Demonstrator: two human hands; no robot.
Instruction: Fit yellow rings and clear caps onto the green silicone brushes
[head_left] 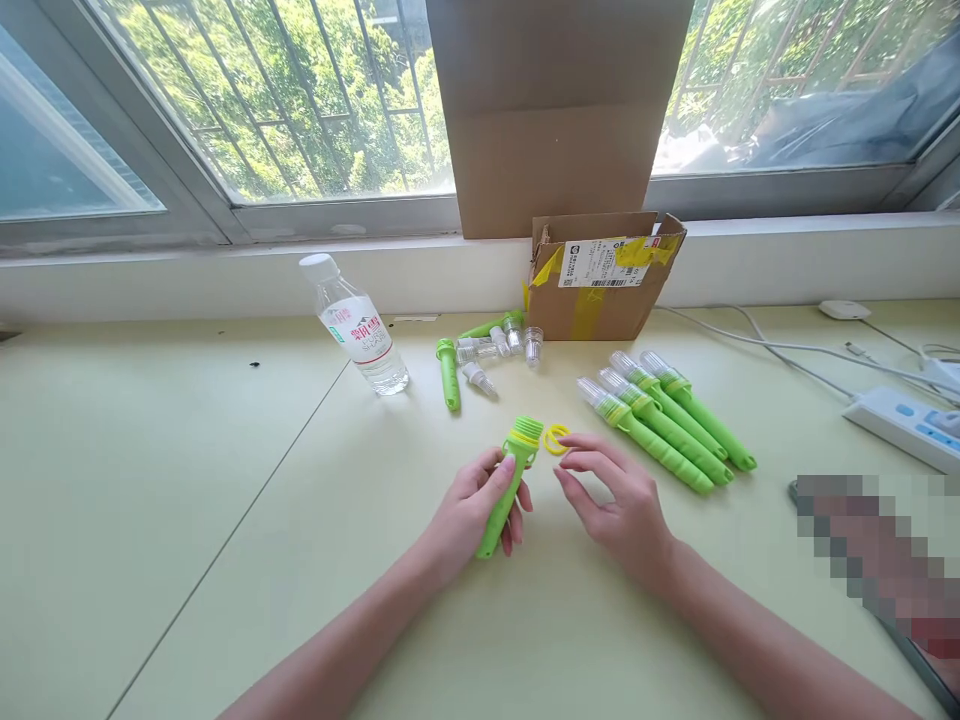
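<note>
The left grip (476,497) hides part of the green handle (496,522). Whether the right grip (619,505) touches the yellow rings (547,441) cannot be told. Pixelation blurs the smartphone (877,570), which the right edge crops, along with the power strip (896,422). The bottom inside the cardboard box (622,314) is concealed; fine print on the shipping label (591,264) is illegibly small. A dark speck (254,365) on the desk (150,460) is too tiny to identify.

1 head view, forward and down

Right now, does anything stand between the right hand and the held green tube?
Only yellow rings show between the right hand and the held green tube, near its ribbed end; whether the hand touches them is unclear.
</note>
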